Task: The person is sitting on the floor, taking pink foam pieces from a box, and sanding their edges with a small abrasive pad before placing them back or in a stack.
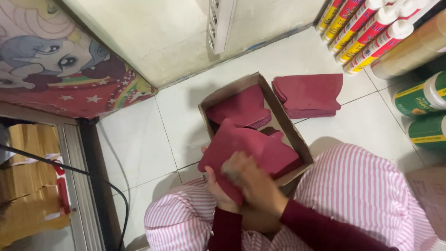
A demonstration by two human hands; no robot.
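Left hand [219, 188] and right hand [251, 179] grip red card [227, 144].

A single view is given, taken from a camera worn on the person's head. It is aimed steeply downward and slightly forward, over the striped knees [353, 186] toward the tiled floor [139, 139]. The hands are seen close, low in the picture near the centre; the open cardboard box [278, 116] is framed just beyond them. The foot of a wall [153, 37] is taken in along the top edge, and the picture is slightly tilted. No second view is supplied.
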